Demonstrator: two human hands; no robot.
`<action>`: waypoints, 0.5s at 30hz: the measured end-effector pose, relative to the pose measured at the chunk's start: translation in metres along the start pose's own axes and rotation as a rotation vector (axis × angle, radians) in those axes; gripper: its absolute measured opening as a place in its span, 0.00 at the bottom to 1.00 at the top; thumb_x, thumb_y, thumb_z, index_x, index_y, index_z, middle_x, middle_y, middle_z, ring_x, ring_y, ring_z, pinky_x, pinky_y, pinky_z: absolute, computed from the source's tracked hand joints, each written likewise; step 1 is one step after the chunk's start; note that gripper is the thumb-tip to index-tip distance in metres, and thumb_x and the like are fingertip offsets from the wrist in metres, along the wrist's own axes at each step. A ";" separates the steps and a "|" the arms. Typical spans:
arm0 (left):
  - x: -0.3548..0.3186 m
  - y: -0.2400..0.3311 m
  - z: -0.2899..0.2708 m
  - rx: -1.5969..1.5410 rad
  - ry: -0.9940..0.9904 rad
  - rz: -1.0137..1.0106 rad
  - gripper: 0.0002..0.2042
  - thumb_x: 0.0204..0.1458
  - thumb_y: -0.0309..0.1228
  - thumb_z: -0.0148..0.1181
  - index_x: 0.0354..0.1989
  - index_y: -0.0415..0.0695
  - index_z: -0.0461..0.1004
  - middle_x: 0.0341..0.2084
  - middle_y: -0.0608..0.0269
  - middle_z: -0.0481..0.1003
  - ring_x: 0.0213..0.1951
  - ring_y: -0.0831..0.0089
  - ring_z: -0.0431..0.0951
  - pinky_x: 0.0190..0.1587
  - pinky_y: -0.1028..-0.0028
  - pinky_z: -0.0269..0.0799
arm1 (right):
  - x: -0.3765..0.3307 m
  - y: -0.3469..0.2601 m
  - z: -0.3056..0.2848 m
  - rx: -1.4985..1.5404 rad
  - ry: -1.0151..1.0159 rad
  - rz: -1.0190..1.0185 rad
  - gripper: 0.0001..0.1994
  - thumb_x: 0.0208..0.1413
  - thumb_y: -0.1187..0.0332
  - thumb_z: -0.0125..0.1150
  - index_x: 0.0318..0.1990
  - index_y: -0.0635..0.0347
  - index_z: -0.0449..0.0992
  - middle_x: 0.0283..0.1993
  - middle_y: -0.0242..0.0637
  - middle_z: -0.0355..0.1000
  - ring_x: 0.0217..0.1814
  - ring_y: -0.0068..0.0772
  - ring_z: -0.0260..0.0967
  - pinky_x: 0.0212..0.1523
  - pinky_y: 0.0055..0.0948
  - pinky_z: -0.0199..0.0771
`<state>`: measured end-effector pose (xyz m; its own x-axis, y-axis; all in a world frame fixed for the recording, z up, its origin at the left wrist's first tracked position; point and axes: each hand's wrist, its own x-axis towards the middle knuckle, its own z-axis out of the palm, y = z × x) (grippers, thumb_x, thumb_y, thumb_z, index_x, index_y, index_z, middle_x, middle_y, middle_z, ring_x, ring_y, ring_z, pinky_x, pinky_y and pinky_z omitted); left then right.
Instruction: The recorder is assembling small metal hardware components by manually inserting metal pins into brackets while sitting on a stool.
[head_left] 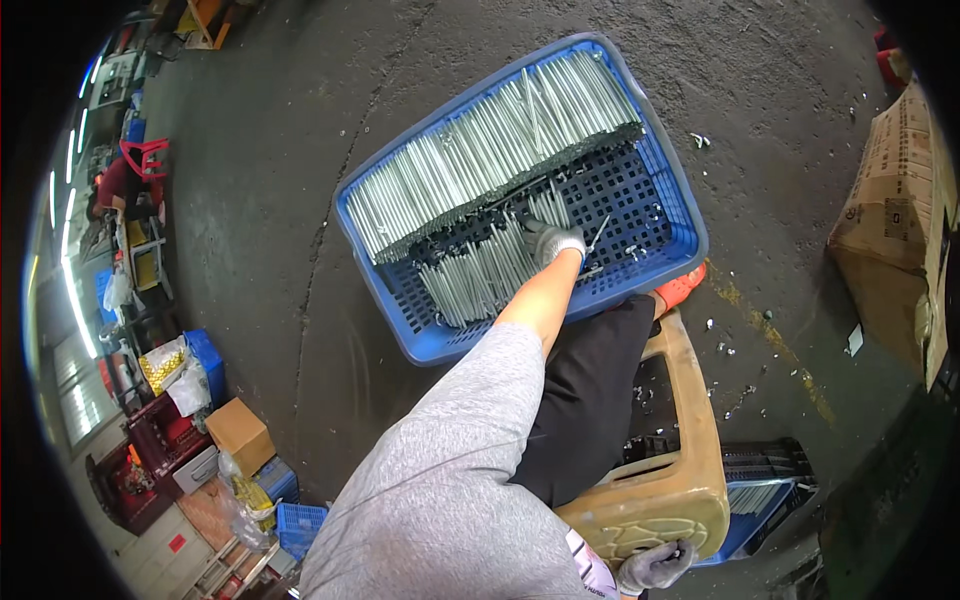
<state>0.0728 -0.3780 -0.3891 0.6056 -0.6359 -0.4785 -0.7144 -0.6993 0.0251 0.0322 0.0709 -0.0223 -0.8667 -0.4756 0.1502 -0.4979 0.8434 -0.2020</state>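
My left hand [551, 242], in a pale work glove, reaches down into a blue plastic basket [420, 345] on the floor. Its fingers are closed around a small bunch of silver metal rods [547, 205], partly hidden by the glove. A long, dense row of similar rods [455, 165] fills the basket's far side. Just left of the hand lies a shorter row of rods [475, 275]. At the lower right, my right hand [655, 568], also gloved, is curled on the edge of a tan plastic stool [690, 440].
Loose rods and bits lie on the basket's perforated bottom. Beyond the stool stands another blue container [755, 515] with rods in it. A large cardboard box [890, 240] is at the right. Metal scraps [727, 350] dot the floor. Boxes, crates and a person [115, 190] line the left.
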 end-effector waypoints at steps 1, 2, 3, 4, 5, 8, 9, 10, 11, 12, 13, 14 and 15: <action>0.007 -0.002 -0.001 0.024 -0.078 0.014 0.43 0.41 0.42 0.67 0.64 0.37 0.51 0.59 0.42 0.61 0.53 0.49 0.74 0.50 0.57 0.74 | -0.001 0.002 0.000 0.008 0.018 0.027 0.09 0.60 0.74 0.53 0.43 0.67 0.77 0.37 0.48 0.77 0.32 0.51 0.74 0.36 0.38 0.78; 0.015 -0.006 -0.004 -0.005 -0.163 -0.020 0.42 0.42 0.41 0.65 0.64 0.37 0.51 0.59 0.43 0.62 0.52 0.50 0.75 0.49 0.58 0.75 | -0.002 0.003 0.001 0.009 0.013 0.054 0.09 0.58 0.74 0.55 0.43 0.67 0.77 0.37 0.49 0.77 0.33 0.51 0.74 0.37 0.38 0.78; 0.022 -0.010 -0.008 0.047 -0.136 -0.002 0.40 0.43 0.40 0.64 0.64 0.37 0.52 0.58 0.44 0.63 0.50 0.51 0.76 0.48 0.59 0.75 | -0.002 0.005 0.001 0.008 0.012 0.079 0.09 0.57 0.74 0.57 0.43 0.67 0.77 0.38 0.50 0.77 0.33 0.50 0.74 0.38 0.38 0.78; 0.031 -0.015 -0.014 0.068 -0.172 0.006 0.38 0.44 0.39 0.62 0.63 0.37 0.52 0.57 0.44 0.64 0.49 0.52 0.76 0.48 0.60 0.76 | -0.003 0.007 0.002 0.008 0.033 0.067 0.09 0.57 0.74 0.57 0.43 0.67 0.77 0.38 0.50 0.77 0.33 0.50 0.74 0.38 0.38 0.78; 0.035 -0.019 -0.017 0.077 -0.195 0.021 0.33 0.45 0.37 0.61 0.60 0.38 0.57 0.53 0.45 0.68 0.48 0.52 0.78 0.46 0.60 0.76 | -0.004 0.008 0.004 -0.081 -0.027 0.110 0.09 0.57 0.74 0.57 0.43 0.67 0.77 0.38 0.50 0.77 0.33 0.50 0.74 0.38 0.38 0.78; 0.036 -0.025 -0.027 0.048 -0.293 0.098 0.19 0.47 0.31 0.57 0.49 0.39 0.72 0.39 0.49 0.79 0.42 0.51 0.81 0.43 0.59 0.78 | -0.005 0.013 0.006 -0.162 0.004 0.014 0.11 0.56 0.74 0.56 0.45 0.66 0.77 0.37 0.47 0.77 0.32 0.46 0.74 0.36 0.36 0.78; 0.035 -0.029 -0.031 0.004 -0.240 0.149 0.18 0.46 0.28 0.57 0.48 0.38 0.73 0.37 0.47 0.79 0.41 0.49 0.81 0.41 0.57 0.78 | -0.007 0.013 0.004 -0.153 0.055 -0.005 0.11 0.56 0.74 0.56 0.45 0.66 0.77 0.37 0.47 0.77 0.32 0.46 0.74 0.36 0.36 0.78; 0.030 -0.031 -0.035 0.038 -0.201 0.169 0.15 0.46 0.28 0.58 0.45 0.39 0.75 0.37 0.47 0.79 0.39 0.50 0.82 0.40 0.58 0.78 | -0.006 0.015 0.002 -0.005 -0.029 0.049 0.13 0.54 0.73 0.58 0.47 0.65 0.76 0.39 0.49 0.77 0.34 0.48 0.74 0.38 0.38 0.77; 0.030 -0.035 -0.041 0.016 -0.340 0.158 0.15 0.45 0.30 0.58 0.43 0.40 0.76 0.36 0.46 0.79 0.39 0.49 0.81 0.39 0.59 0.78 | -0.003 0.019 0.002 0.147 -0.120 0.096 0.16 0.51 0.72 0.61 0.49 0.64 0.75 0.41 0.50 0.77 0.36 0.51 0.74 0.40 0.39 0.76; 0.026 -0.038 -0.045 -0.045 -0.354 0.173 0.15 0.44 0.31 0.58 0.41 0.39 0.76 0.35 0.45 0.79 0.38 0.48 0.81 0.39 0.59 0.78 | 0.002 0.023 0.003 0.168 -0.086 0.077 0.16 0.51 0.72 0.61 0.49 0.64 0.75 0.41 0.50 0.77 0.36 0.51 0.74 0.40 0.39 0.76; 0.022 -0.042 -0.048 -0.111 -0.308 0.189 0.16 0.42 0.32 0.57 0.40 0.39 0.77 0.34 0.44 0.79 0.37 0.48 0.81 0.39 0.59 0.78 | 0.014 0.032 0.005 0.071 -0.244 0.087 0.18 0.52 0.71 0.61 0.52 0.63 0.74 0.44 0.50 0.77 0.37 0.51 0.74 0.41 0.39 0.76; 0.019 -0.046 -0.051 -0.166 -0.314 0.186 0.17 0.40 0.33 0.58 0.38 0.37 0.76 0.30 0.44 0.79 0.34 0.48 0.81 0.37 0.59 0.77 | 0.026 0.042 0.008 -0.029 -0.407 0.098 0.21 0.52 0.70 0.62 0.54 0.62 0.73 0.47 0.50 0.76 0.37 0.51 0.74 0.43 0.40 0.76; 0.019 -0.051 -0.055 -0.254 -0.334 0.211 0.17 0.39 0.33 0.59 0.37 0.36 0.76 0.27 0.45 0.78 0.31 0.50 0.80 0.34 0.61 0.78 | 0.035 0.050 0.012 -0.133 -0.572 0.106 0.23 0.52 0.69 0.63 0.57 0.61 0.72 0.50 0.51 0.76 0.38 0.52 0.74 0.44 0.40 0.76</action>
<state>0.1403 -0.3724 -0.3515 0.2806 -0.6620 -0.6950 -0.6764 -0.6501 0.3462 -0.0235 0.0935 -0.0391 -0.8088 -0.4148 -0.4169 -0.4314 0.9003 -0.0588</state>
